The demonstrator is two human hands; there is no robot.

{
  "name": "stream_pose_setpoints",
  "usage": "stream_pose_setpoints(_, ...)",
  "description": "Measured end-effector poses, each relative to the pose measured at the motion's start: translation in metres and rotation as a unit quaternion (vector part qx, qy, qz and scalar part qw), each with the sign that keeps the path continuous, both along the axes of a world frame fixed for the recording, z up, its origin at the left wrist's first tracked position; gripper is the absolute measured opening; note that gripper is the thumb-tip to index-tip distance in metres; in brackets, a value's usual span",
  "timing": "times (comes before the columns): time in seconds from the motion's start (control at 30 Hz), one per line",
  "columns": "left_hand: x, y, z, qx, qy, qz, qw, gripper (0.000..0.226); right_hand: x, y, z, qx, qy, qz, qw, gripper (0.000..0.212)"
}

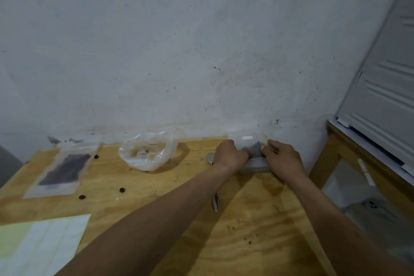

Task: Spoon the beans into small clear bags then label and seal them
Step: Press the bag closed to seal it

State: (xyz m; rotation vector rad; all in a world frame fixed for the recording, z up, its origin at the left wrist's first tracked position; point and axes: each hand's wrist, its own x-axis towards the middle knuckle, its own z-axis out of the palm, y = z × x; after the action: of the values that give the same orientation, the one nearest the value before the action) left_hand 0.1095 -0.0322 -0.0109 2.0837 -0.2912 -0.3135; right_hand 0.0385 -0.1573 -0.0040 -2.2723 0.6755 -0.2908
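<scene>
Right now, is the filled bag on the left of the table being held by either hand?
No, the filled bag lies alone on the table; both hands grip another bag at the wall.

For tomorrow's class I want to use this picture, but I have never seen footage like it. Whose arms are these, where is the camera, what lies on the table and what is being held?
There is no machine here. The one picture comes from a camera worn on a person's head, looking down at their own arms. On the wooden table lie a flat filled bag of dark beans at the left, an open crumpled plastic bag nearly empty, some sheets of paper and a few loose beans. By the wall, the left hand and right hand pinch a small clear bag of beans with a white label near its top. The picture is too blurred to tell whether it is sealed.
</scene>
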Motion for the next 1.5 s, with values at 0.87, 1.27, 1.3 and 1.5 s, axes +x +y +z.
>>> stream_pose_setpoints(0.87, 0.029, 0.330, 0.033, -0.063, -0.156, 0.291, 0.942, 0.029, 0.064, 0.288, 0.044, 0.030, -0.164, 0.239, 0.957, 0.020)
stream_pose_setpoints(1.27, 0.027, 0.416, -0.011, 0.096, 0.004, 0.258, 0.961, 0.058, 0.108, 0.408, -0.016, 0.183, 0.043, 0.190, 0.964, 0.032)
stream_pose_setpoints(1.3, 0.026, 0.417, -0.011, 0.034, 0.024, 0.276, 0.960, 0.064, 0.109, 0.408, -0.016, 0.212, 0.041, 0.165, 0.962, 0.015)
stream_pose_setpoints(1.5, 0.021, 0.430, 0.000, -0.238, 0.082, 0.330, 0.910, 0.036, 0.099, 0.395, -0.009, 0.342, 0.016, 0.138, 0.929, 0.023)
